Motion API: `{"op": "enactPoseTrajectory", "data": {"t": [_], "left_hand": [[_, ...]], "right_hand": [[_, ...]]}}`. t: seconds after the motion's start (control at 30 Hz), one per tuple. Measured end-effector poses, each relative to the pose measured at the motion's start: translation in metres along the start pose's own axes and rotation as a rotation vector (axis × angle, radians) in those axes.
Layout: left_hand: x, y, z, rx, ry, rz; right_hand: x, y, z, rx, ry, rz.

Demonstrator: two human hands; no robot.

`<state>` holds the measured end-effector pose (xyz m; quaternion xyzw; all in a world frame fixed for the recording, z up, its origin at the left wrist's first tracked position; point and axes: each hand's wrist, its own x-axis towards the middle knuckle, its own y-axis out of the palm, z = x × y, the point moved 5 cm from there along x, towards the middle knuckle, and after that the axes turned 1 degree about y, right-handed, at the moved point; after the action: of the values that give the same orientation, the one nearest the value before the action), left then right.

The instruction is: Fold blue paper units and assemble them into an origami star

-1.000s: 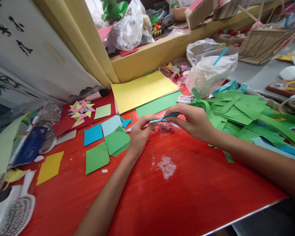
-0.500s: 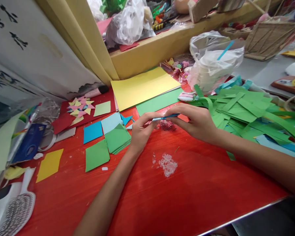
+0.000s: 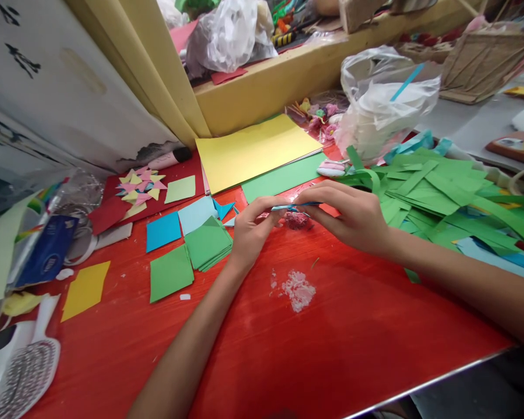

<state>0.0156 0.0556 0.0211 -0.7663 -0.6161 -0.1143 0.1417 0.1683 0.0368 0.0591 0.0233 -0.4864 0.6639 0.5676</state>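
Between my two hands is a small folded blue paper piece [image 3: 293, 207], seen nearly edge-on, so its shape is hard to tell. My left hand [image 3: 254, 224] pinches its left end, and my right hand [image 3: 347, 212] pinches the right end. Behind and below the paper, a pinkish-red bundle in clear plastic [image 3: 297, 220] is partly hidden by the fingers. Left of my left hand lie a folded blue paper piece [image 3: 222, 208], a light blue square [image 3: 197, 215], a blue square [image 3: 163, 231] and stacks of green paper squares [image 3: 208, 243].
Green paper strips and sheets [image 3: 436, 192] heap on the right. A bagged cup with a blue straw [image 3: 375, 110] stands behind them. Yellow sheets [image 3: 257, 151] lie at the back. On the left are folded paper stars [image 3: 140, 187], a yellow square [image 3: 86, 290] and a hairbrush [image 3: 28, 372].
The view has shifted slightly. Both hands keep hold of the blue paper in almost the same place, with only a small shift in the folded piece between the fingers.
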Motion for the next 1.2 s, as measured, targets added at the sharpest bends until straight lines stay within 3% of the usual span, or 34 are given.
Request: {"op": "enactPoseTrajectory", "data": {"t": [0.2, 0.53, 0.93, 1.2], "left_hand": [[0.001, -0.001, 0.003, -0.004, 0.050, 0.010], [0.000, -0.001, 0.003, 0.029, 0.046, 0.002], [0.001, -0.001, 0.004, 0.033, 0.052, -0.001], [0.000, -0.001, 0.002, 0.062, 0.086, -0.002]], "right_hand": [[-0.001, -0.001, 0.006, -0.096, -0.173, -0.083], [-0.003, 0.000, 0.011, -0.125, -0.241, -0.062], [-0.005, 0.000, 0.012, -0.119, -0.296, -0.039], [-0.002, 0.000, 0.007, -0.092, -0.186, -0.026]]}}
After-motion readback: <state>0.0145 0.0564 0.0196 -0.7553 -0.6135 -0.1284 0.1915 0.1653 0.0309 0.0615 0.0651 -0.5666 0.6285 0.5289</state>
